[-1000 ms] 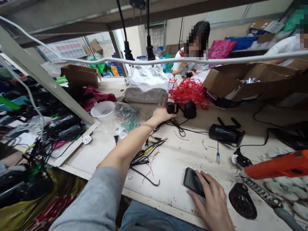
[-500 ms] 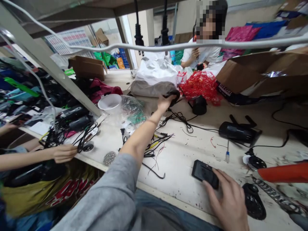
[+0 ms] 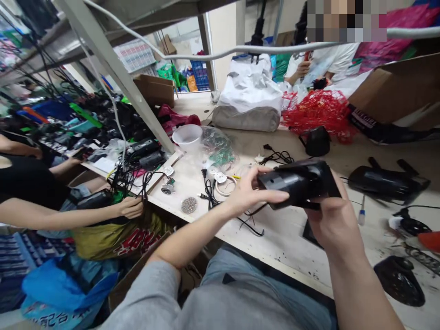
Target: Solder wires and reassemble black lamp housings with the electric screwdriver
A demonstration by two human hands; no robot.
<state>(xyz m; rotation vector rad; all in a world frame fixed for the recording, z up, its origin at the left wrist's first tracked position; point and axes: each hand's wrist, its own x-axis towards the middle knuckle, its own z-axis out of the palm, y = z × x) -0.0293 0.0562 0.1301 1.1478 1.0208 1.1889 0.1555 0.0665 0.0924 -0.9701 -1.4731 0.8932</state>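
Observation:
Both my hands grip a black plastic camera body (image 3: 299,183) above the near edge of the workbench (image 3: 275,229). My left hand (image 3: 250,197) wraps its left end, thumb over the top and fingers under. My right hand (image 3: 332,215) closes round its right end from below. A flat black part (image 3: 308,230) lies on the bench just under my right hand, mostly hidden. Loose black cables (image 3: 209,192) and thin coloured wires trail across the bench to the left of the camera body.
Another black camera (image 3: 385,182) lies at the right, a round black base (image 3: 400,280) near the front right edge, a small black unit (image 3: 316,141) by red netting (image 3: 318,112). A white cup (image 3: 187,136) stands left. A neighbour's hand (image 3: 130,207) holds cables at the left. Another person sits across the bench.
My left hand drew back from the far side of the bench with the black camera body. My right hand left the flat black part and took hold of the camera body's other end.

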